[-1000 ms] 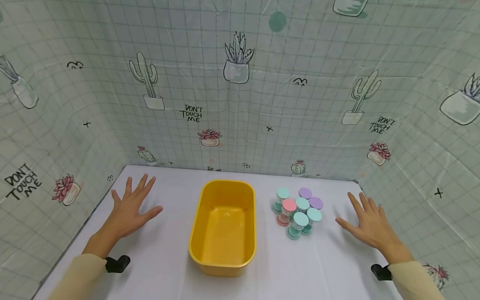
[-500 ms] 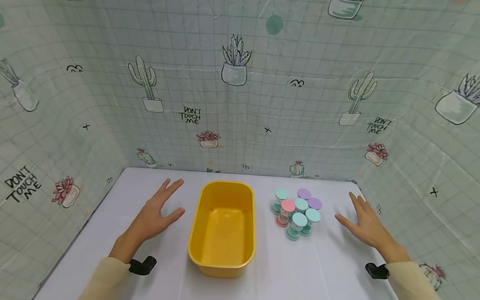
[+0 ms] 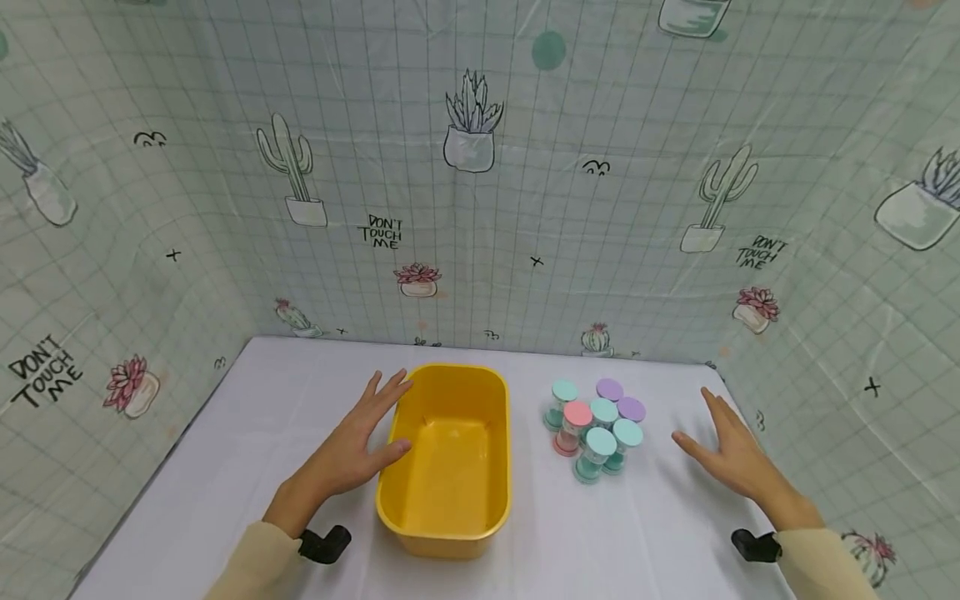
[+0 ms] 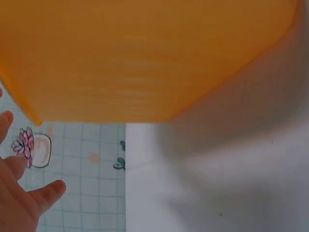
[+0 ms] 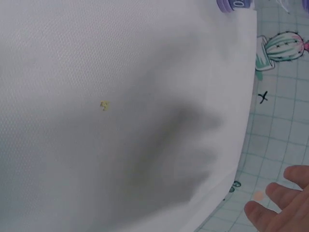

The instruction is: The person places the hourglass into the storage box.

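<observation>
yellow tub [image 3: 446, 475] is set near the middle of the white table [image 3: 525, 533], its inside seen from above. its left rim is overlapped in the head view by the left hand [image 3: 348, 446], whose fingers are extended, with the thumb spread away from them; whether the rim is touched cannot be told. just to the tub's right, small jars are grouped closely together: four teal-lidded jars [image 3: 599, 442], one pink-lidded jar [image 3: 577, 414] and two purple-lidded jars [image 3: 632, 408]. beyond these, the right hand [image 3: 738, 462] is held above the table, apart from the jars, with fingers loosely straight and thumb spread. pale sleeves [image 3: 821, 562] are worn on both arms. the table is enclosed by a cloth [image 3: 495, 208] printed with cacti.
</observation>
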Demonstrator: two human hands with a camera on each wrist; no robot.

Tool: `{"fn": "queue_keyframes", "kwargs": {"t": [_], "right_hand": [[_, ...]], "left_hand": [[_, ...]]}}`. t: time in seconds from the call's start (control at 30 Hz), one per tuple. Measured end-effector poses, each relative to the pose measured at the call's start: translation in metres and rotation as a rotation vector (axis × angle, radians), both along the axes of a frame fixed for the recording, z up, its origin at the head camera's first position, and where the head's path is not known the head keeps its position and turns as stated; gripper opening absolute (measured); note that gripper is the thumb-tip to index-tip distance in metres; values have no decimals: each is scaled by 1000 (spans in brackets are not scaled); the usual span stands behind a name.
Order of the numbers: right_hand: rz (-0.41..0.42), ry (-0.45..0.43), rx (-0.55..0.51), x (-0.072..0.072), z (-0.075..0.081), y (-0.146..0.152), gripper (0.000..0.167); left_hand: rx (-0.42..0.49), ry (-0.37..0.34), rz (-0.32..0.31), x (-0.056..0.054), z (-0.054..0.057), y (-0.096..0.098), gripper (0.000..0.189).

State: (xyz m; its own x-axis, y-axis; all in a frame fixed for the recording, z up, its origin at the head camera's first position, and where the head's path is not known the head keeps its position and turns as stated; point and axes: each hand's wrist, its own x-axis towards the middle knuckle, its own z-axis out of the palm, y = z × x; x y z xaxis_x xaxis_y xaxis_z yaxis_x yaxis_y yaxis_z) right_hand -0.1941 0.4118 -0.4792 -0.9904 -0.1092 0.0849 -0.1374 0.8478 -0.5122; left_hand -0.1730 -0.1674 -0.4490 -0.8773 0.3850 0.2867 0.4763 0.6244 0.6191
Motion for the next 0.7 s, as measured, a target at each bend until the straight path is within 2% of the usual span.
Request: {"fn": "queue_keyframes", "kwargs": {"t": [0.1,0.27,0.43,0.7], "right_hand": [[5,15,-9,1,-1,-2,99],[14,14,-4,0,-2,-6,101],[16,-6,-14,-1,-3,-11,102],[-8,-32,-61,4,-7,-25,101]], "left_hand": [[-4,-20,-25,-1,-2,6,78],[18,-72,-33,1,-7,11,78],[58,-67,-57,1,-13,12,74],[198,-67,-109,-3,-26,16,53]]}}
